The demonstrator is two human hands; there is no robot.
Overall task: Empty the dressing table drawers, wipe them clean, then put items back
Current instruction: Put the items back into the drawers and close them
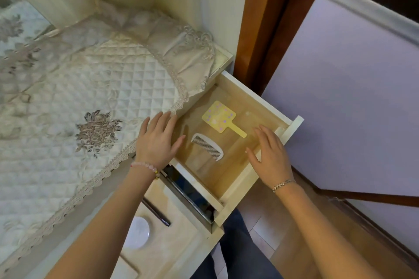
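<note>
The top drawer (267, 103) of the dressing table stands pulled out, pale wood inside. In it lie a yellow hand mirror (219, 116) with pastel dots and, nearer to me, a white comb (208, 146). My left hand (157, 140) hovers open at the drawer's left rim, fingers straight, over the edge of the table cover. My right hand (269, 154) is open over the drawer's right part, palm down, holding nothing. Neither hand touches the mirror or the comb.
A quilted cream cover (90, 88) with lace trim drapes the table top on the left. Below the drawer, a lower open drawer (158, 231) holds a dark flat thing (192, 197), a dark pen-like stick (156, 211) and a white round case (137, 235). A brown door frame (260, 17) stands right.
</note>
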